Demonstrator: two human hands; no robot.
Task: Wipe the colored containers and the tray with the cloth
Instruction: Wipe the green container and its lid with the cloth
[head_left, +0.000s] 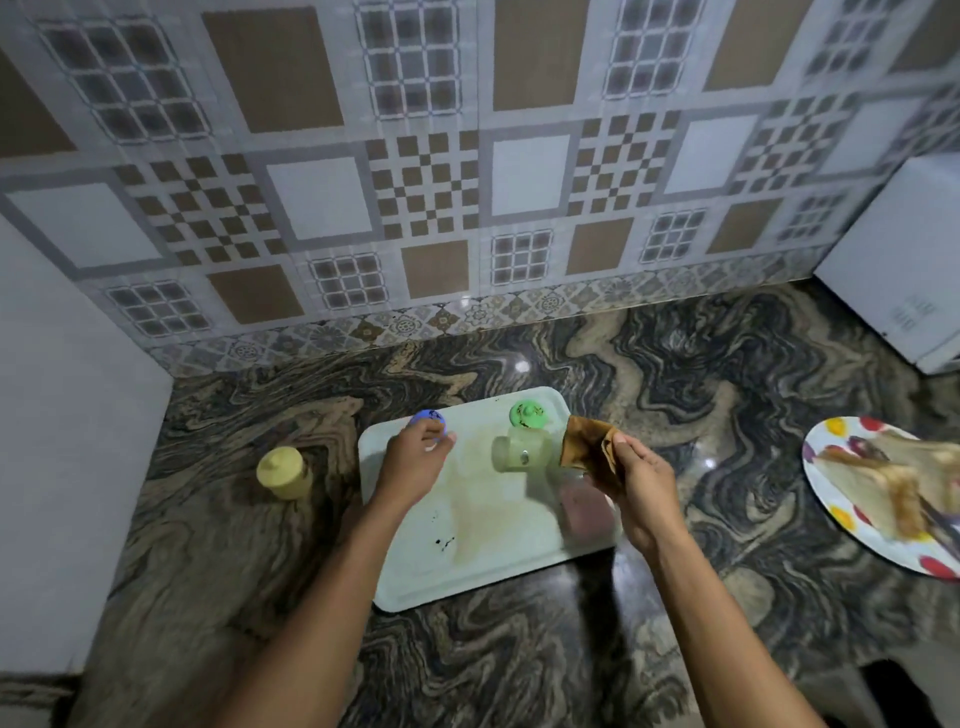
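— While the left hand has its fingers curled down over the blue-lidded container, which way does the cloth lie from it?

— Off to the right. The right hand pinches the brown cloth between thumb and fingers, bunched and held up just above the tray's right side, beside the green-lidded container.

— So which hand is nearer the blue one?

— The left, touching its lid; I judge it closed on it, though the hand hides the grip. The cloth would have to cross leftward past the green container.

— Room to work?

— The tray sits stained, its middle open. A reddish container lies blurred under the right wrist. The yellow container stands apart on the counter, left of the tray. A plate lies well to the right.
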